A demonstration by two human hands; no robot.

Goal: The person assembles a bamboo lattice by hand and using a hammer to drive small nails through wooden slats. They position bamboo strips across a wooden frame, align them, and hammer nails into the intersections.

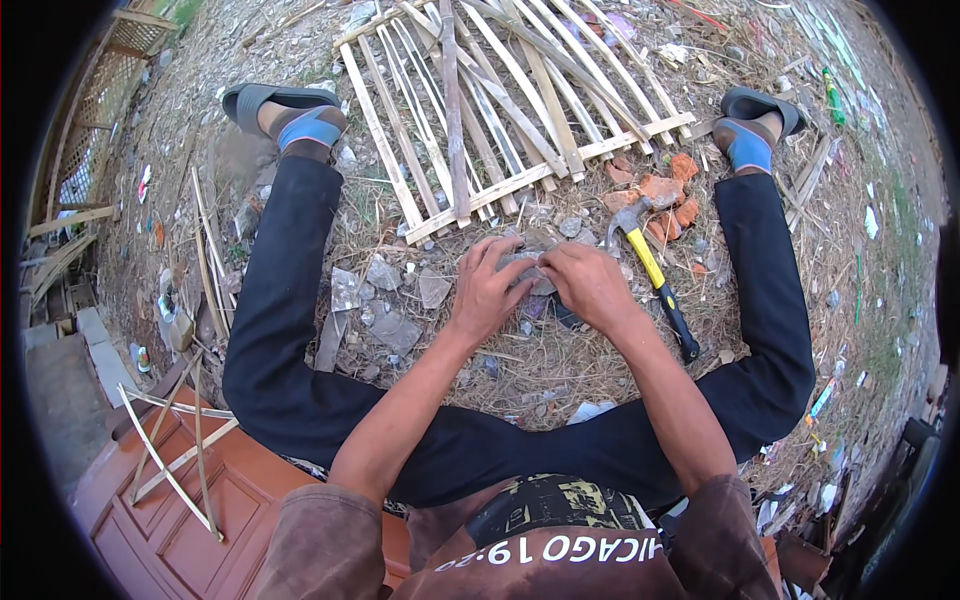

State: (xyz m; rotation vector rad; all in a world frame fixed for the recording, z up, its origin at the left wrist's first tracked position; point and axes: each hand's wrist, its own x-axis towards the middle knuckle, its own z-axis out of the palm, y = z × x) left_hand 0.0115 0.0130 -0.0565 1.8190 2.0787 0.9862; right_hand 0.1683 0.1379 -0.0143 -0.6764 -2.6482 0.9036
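My left hand [488,288] and my right hand [592,288] meet over a patch of grey stones between my legs. The left fingers are curled, with the thumb and forefinger reaching toward the right hand. My right thumb and fingertips are pinched together. Whatever lies between the fingertips is too small or hidden to name. To the right of my right hand lies a claw hammer [655,270] with a yellow and black handle, its head against broken orange bricks [662,192]. Just beyond my hands is a flat lattice of wooden slats [480,196] nailed to a crosspiece.
My outstretched legs [285,260] frame the work spot, sandals at the far ends. Loose stones [395,328] lie left of my hands. A reddish-brown panelled door [250,480] with thin strips [170,470] on it is at lower left. A green bottle [832,98] lies far right among litter.
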